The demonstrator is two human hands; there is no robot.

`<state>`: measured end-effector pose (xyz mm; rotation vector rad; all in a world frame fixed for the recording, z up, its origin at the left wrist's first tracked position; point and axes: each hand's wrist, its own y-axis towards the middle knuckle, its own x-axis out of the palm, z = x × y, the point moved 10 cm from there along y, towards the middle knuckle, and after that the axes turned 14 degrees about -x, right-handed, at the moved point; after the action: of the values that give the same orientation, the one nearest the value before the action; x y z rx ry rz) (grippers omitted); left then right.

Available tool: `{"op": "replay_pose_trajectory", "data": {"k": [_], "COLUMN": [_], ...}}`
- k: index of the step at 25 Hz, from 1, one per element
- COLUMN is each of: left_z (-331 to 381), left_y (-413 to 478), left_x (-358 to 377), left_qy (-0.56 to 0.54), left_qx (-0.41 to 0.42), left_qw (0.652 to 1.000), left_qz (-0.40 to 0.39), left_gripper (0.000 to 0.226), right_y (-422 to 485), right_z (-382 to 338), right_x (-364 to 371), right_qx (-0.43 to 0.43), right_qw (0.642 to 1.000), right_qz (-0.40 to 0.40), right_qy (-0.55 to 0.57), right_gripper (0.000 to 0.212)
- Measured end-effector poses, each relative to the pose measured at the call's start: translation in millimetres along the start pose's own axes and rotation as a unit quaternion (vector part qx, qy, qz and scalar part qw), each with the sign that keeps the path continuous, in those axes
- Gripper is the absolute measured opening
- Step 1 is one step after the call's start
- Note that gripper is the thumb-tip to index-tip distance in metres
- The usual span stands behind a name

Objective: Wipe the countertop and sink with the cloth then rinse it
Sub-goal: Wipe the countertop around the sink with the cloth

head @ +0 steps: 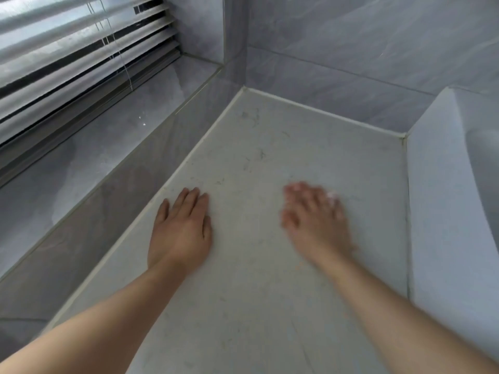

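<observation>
The pale marbled countertop runs away from me into a tiled corner. My left hand lies flat on it, palm down, close to the left edge strip, with nothing in it. My right hand is also palm down on the countertop, fingers spread, and blurred by motion. A small pale patch shows beside its fingers. I cannot tell whether that patch is a cloth, and no cloth is clearly visible. The white sink rises at the right, with part of its bowl at the frame edge.
A grey tiled window ledge runs along the left, one step above the countertop, with slatted blinds and their cords above it. Grey tiled walls close the far side. The sink's side wall borders the countertop on the right.
</observation>
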<state>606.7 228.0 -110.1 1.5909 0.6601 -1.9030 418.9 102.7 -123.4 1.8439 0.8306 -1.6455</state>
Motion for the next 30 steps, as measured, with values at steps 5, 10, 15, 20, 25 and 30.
{"op": "replay_pose_trajectory", "data": {"k": [5, 10, 15, 20, 25, 30], "left_z": [3, -41, -36, -28, -16, -3], "left_y": [1, 5, 2, 5, 8, 11], "left_x": [0, -13, -11, -8, 9, 4], "left_qy": [-0.029, -0.179, -0.122, -0.061, 0.014, 0.019], "left_qx": [0.019, -0.123, -0.133, -0.125, -0.096, -0.018], "left_qw": [0.999, 0.973, 0.981, 0.989, 0.995, 1.000], "left_qz": [0.014, 0.075, 0.067, 0.060, -0.027, 0.009], "left_gripper": [0.052, 0.059, 0.066, 0.053, 0.084, 0.082], "right_y": [16, 9, 123, 169, 132, 130], "right_z": [34, -143, -134, -131, 50, 8], "right_x": [-4, 12, 9, 13, -12, -14], "right_qx": [0.185, -0.204, -0.120, -0.093, 0.119, 0.128], "right_qw": [0.982, 0.979, 0.991, 0.993, 0.993, 0.991], "right_qz": [0.008, -0.011, -0.008, -0.026, 0.013, 0.043], "right_qy": [0.033, 0.021, 0.059, 0.063, 0.015, 0.020], "right_gripper": [0.054, 0.073, 0.054, 0.053, 0.051, 0.049]}}
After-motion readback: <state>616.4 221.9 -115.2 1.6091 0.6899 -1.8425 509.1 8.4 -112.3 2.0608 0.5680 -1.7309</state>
